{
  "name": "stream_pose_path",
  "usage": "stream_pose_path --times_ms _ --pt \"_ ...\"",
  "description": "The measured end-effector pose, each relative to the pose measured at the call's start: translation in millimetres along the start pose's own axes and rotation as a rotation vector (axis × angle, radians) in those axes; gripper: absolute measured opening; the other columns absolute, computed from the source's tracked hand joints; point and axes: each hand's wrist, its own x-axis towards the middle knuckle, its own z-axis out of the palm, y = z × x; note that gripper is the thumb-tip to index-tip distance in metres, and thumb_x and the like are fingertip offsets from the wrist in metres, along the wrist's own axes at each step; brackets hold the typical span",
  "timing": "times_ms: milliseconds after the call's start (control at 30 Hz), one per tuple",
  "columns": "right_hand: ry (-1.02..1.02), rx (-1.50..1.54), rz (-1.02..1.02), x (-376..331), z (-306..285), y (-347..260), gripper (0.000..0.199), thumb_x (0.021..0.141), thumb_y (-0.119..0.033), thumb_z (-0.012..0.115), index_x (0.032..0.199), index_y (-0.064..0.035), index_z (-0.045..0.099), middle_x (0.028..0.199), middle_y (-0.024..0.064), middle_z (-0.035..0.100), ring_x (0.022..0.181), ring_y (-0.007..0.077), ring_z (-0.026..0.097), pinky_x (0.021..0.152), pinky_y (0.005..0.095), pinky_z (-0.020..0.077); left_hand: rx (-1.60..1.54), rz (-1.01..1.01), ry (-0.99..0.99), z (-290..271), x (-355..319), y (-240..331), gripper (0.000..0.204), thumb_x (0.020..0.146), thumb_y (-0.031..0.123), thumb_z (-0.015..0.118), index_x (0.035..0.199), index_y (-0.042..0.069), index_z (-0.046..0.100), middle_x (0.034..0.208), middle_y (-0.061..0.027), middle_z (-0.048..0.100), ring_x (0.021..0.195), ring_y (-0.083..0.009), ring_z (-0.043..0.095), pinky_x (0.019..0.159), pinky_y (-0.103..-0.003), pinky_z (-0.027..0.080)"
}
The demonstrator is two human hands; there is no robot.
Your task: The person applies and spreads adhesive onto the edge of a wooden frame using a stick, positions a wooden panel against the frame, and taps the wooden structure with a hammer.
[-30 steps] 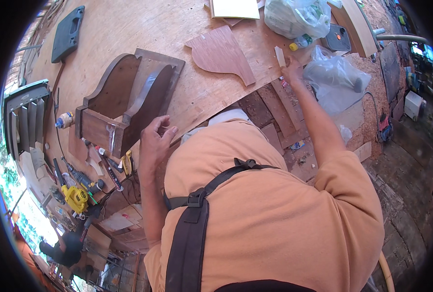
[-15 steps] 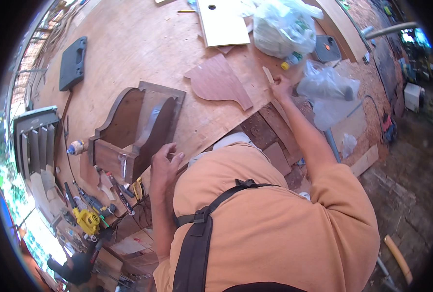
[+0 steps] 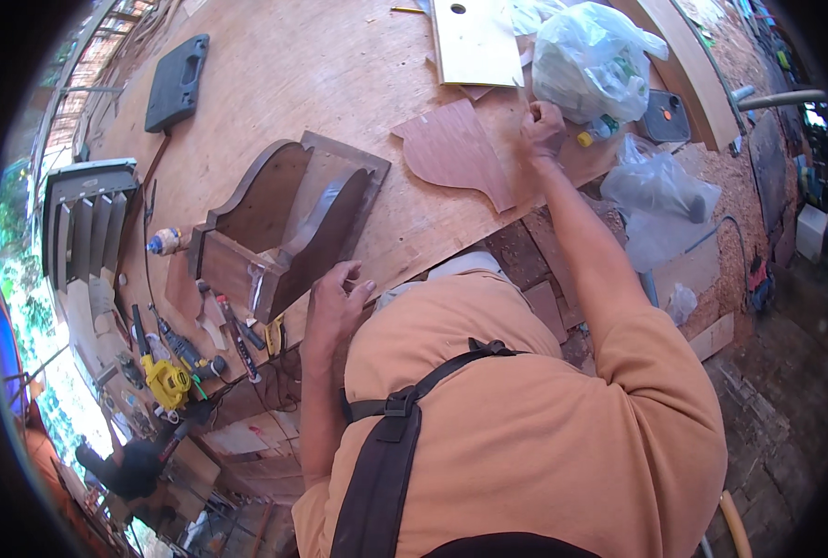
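My right hand (image 3: 543, 133) is closed on a thin wooden strip, which shows only faintly, almost edge-on, above the fingers. It is over the far right of the table, between a scroll-edged plywood panel (image 3: 456, 156) and a bulky plastic bag (image 3: 589, 63). My left hand (image 3: 336, 302) holds nothing; its fingers are loosely bent and apart by the table's near edge. Just left of that hand lies a dark brown wooden bracket shelf (image 3: 274, 219) with curved sides, on the worktable (image 3: 340, 84).
A pale board with a round hole (image 3: 474, 46) lies at the back. Far left are a dark tool case (image 3: 178, 84) and a louvred grey box (image 3: 88, 223). A yellow blower (image 3: 166, 381) and several tools crowd the lower left. Another clear bag (image 3: 661, 181) lies at right.
My right hand has moved away from me with the strip, which now shows more thinly. My left hand keeps its place by the shelf. The whole view has shifted slightly.
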Motion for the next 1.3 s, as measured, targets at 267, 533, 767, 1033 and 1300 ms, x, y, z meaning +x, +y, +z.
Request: stream_pose_path --times_ms 267,533,767,1033,1300 --pt "-0.189 -0.151 -0.229 21.3 50.1 -23.7 0.018 0.076 -0.019 0.076 0.091 -0.0098 0.072 0.09 0.0108 0.068 0.083 0.0318 0.065 0.076 0.0441 0.0509 -0.094 -0.022 0.067 -17.0 -32.5 20.7 0.04 0.084 0.018 0.074 0.116 -0.005 0.064 0.1 -0.0171 0.07 0.084 -0.0213 0.068 0.078 -0.033 0.053" --pt "-0.391 0.107 -0.368 -33.7 -15.0 -84.1 0.026 0.084 -0.016 0.077 0.107 -0.0058 0.071 0.105 0.0102 0.071 0.098 0.0255 0.066 0.085 0.0356 0.0525 -0.595 0.148 0.171 -79.7 -79.3 8.2 0.013 0.088 0.008 0.073 0.096 -0.001 0.072 0.084 -0.0064 0.07 0.083 -0.0108 0.064 0.075 -0.025 0.051" --pt "-0.571 0.4 -0.638 -60.3 -56.0 -225.1 0.035 0.082 -0.013 0.08 0.112 -0.0022 0.067 0.111 0.0157 0.066 0.107 0.0325 0.063 0.093 0.0395 0.0496 -0.143 0.21 0.827 -106.1 -71.7 -38.0 0.02 0.087 0.015 0.075 0.101 0.001 0.072 0.096 -0.006 0.067 0.091 -0.019 0.063 0.08 -0.032 0.05" --pt "-0.862 0.526 -0.881 -91.8 -69.3 -330.4 0.069 0.075 -0.021 0.086 0.133 -0.0026 0.054 0.13 0.0193 0.059 0.12 0.0361 0.056 0.1 0.0418 0.0453 0.272 0.607 0.617 -119.2 -35.3 -28.7 0.031 0.08 0.024 0.078 0.109 0.014 0.073 0.13 -0.0198 0.052 0.125 -0.037 0.046 0.104 -0.047 0.04" --pt "-0.924 0.753 -0.678 -155.2 -36.4 -333.1 0.128 0.066 -0.058 0.086 0.155 0.0016 0.016 0.148 0.0255 0.039 0.138 0.0381 0.04 0.114 0.0482 0.0318 0.51 0.45 0.494 -111.0 -52.1 -46.0 0.094 0.068 0.071 0.072 0.142 0.016 0.051 0.152 -0.0289 0.031 0.142 -0.0495 0.026 0.113 -0.061 0.026"
